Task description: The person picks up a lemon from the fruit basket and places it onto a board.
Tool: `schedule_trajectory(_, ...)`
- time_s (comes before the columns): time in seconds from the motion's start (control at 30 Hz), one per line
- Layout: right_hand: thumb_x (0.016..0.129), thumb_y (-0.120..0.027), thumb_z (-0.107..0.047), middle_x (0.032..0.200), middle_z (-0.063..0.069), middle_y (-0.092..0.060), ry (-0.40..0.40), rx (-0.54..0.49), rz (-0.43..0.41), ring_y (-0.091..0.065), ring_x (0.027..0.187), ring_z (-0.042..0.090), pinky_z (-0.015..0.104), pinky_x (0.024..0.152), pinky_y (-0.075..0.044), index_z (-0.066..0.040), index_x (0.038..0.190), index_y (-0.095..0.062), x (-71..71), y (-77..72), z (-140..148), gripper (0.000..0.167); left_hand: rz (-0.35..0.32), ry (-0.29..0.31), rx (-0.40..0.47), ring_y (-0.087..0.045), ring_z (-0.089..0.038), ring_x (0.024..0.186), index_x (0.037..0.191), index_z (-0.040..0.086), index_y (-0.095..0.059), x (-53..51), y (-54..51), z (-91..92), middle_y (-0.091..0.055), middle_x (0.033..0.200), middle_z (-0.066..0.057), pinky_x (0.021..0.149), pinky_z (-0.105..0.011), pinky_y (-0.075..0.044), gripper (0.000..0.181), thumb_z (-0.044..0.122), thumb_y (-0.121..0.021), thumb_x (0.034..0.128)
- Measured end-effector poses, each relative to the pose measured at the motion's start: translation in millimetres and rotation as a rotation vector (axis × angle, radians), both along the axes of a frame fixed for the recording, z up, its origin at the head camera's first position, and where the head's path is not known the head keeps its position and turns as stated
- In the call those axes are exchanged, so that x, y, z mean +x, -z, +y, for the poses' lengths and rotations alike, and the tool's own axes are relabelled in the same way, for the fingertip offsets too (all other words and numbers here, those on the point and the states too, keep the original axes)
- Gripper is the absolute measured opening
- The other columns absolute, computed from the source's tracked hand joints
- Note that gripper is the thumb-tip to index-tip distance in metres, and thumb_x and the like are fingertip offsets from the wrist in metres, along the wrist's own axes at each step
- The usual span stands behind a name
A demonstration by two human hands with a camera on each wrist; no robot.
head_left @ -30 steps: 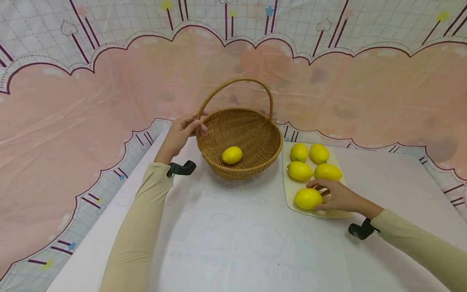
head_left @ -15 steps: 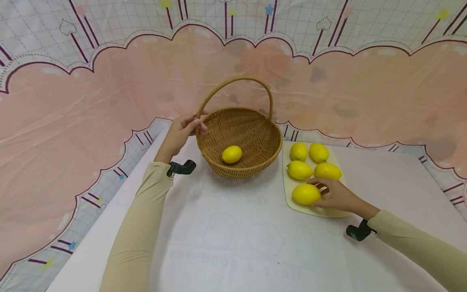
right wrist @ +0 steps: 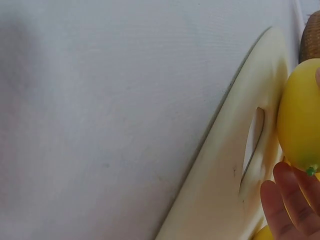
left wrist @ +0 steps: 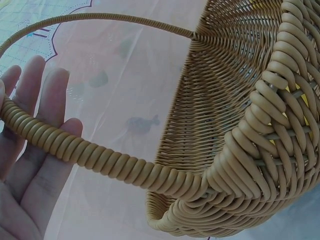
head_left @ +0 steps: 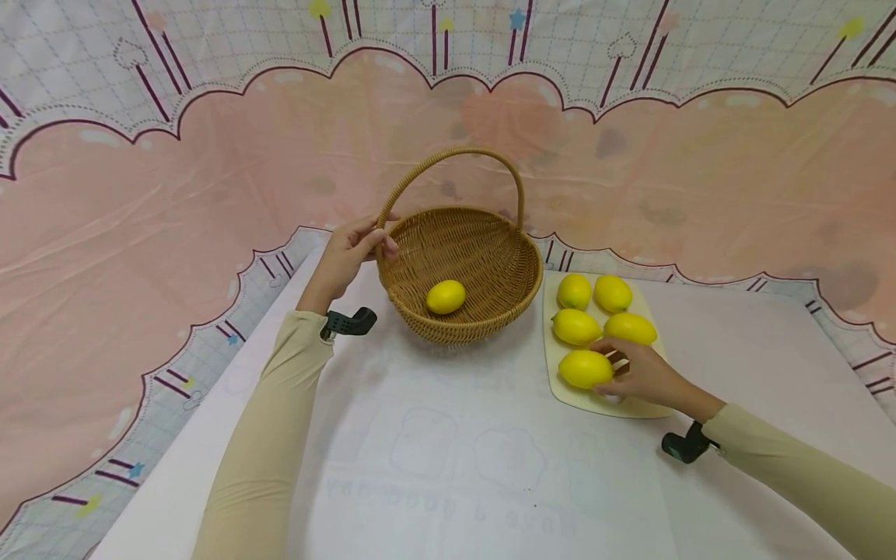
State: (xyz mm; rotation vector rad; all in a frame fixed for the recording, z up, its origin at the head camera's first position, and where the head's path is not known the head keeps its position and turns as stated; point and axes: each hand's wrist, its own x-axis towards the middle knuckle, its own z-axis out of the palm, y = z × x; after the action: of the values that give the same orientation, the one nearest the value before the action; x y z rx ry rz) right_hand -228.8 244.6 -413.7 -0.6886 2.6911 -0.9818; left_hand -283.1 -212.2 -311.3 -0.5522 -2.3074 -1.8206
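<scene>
My left hand (head_left: 341,260) grips the lower left end of the handle (head_left: 416,173) of a brown wicker basket (head_left: 490,249). In the left wrist view, several fingers (left wrist: 52,97) pass behind the wrapped handle, with the thumb just showing at the left edge. One lemon (head_left: 446,297) lies inside the basket. On the right, my right hand (head_left: 647,379) holds a yellow lemon (head_left: 584,369) between thumb and fingers over the near part of a cream cutting board (head_left: 570,395). The right wrist view cuts off part of that lemon (right wrist: 300,115).
Several more lemons sit on the board behind the right hand, among them a near-left one (head_left: 575,327) and a far-right one (head_left: 613,294). The board has a slot handle (right wrist: 254,135). A white cloth (head_left: 448,435) covers the table, and a patterned curtain (head_left: 210,194) stands behind.
My right hand has shifted slightly left and away from me with the lemon, which now shows a little farther back over the board. The left hand and basket have stayed in place.
</scene>
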Motion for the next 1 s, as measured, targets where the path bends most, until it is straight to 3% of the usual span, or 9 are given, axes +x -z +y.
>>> schedule_trajectory(0.37,0.075,-0.079,-0.028,0.118,0.018,-0.059,-0.038,0.014,0.014,-0.059,0.100,0.029,0.032,0.078,-0.057,0.002,0.122,-0.054,1.5,-2.8,0.4,0.061,0.014,0.018,0.006,-0.064,-0.006,0.074,0.130,0.000,-0.051,-0.2,1.2,-1.6,-0.065,0.075,0.010,0.076,-0.019,-0.055,0.033,0.009,-0.043,0.0995)
schedule_trajectory(0.7,0.076,-0.079,-0.029,0.116,0.019,-0.059,0.041,-0.008,0.004,-0.058,0.099,0.028,0.032,0.078,-0.057,0.005,0.121,-0.054,-1.2,-1.7,-5.3,0.061,0.013,0.008,0.004,-0.064,-0.006,0.074,0.130,0.001,-0.051,0.0,0.6,-1.2,-0.065,0.075,0.010,0.077,-0.019,-0.055,0.034,0.015,-0.045,0.0995)
schedule_trajectory(1.0,0.077,-0.078,-0.030,0.117,0.019,-0.058,0.041,0.000,0.003,-0.058,0.099,0.028,0.036,0.081,-0.056,0.005,0.121,-0.053,-1.9,-3.2,-6.2,0.062,0.010,0.006,0.007,-0.064,-0.005,0.074,0.130,-0.001,-0.049,-0.5,1.2,-1.0,-0.065,0.075,0.010,0.076,-0.019,-0.055,0.034,0.013,-0.044,0.0996)
